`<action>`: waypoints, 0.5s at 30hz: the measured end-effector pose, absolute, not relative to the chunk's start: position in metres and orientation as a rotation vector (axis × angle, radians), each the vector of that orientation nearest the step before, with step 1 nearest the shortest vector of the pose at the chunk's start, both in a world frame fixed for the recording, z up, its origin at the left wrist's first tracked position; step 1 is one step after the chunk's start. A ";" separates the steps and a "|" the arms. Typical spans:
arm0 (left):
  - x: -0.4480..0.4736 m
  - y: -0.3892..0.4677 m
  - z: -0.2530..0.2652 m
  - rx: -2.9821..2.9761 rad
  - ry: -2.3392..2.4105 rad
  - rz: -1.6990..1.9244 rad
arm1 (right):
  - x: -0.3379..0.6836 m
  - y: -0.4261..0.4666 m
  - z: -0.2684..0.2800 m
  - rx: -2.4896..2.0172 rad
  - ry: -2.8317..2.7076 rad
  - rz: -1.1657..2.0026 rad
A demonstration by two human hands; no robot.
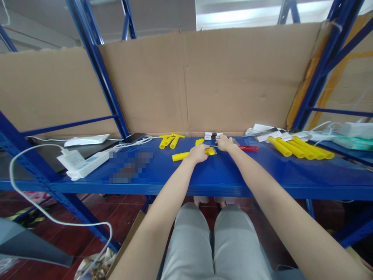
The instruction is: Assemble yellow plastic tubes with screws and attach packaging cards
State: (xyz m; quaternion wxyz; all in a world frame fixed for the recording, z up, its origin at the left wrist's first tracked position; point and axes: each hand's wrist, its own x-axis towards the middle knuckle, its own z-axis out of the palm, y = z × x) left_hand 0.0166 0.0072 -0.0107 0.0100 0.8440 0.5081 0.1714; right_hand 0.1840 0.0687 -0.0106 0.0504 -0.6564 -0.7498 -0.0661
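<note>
My left hand (199, 154) is closed around a yellow tube (180, 156), which sticks out to the left of the fist. A yellow end (209, 151) with a clear, film-like edge shows on the fist's other side. Just to the right, my right hand (225, 144) has its fingers curled together; what they grip is hidden. A thin, light rod shows between the hands. Beside the right wrist lies a red handle-like object (249, 148); whether it joins the rod cannot be seen. Another small yellow piece (199, 141) lies behind my left hand, near a stack of white-and-black small parts (213, 135).
Yellow T-shaped pieces (171, 140) lie at the back left; several yellow tubes (300, 148) with white packets lie right. A power strip (90, 164) with a white charger, cables and a dark phone (134, 138) occupy the left. Cardboard (233, 77) walls the back; blue posts (99, 74) flank the shelf.
</note>
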 end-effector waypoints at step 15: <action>0.016 0.008 -0.011 2.646 1.584 0.525 | 0.206 0.085 -0.014 -2.032 -1.890 -0.010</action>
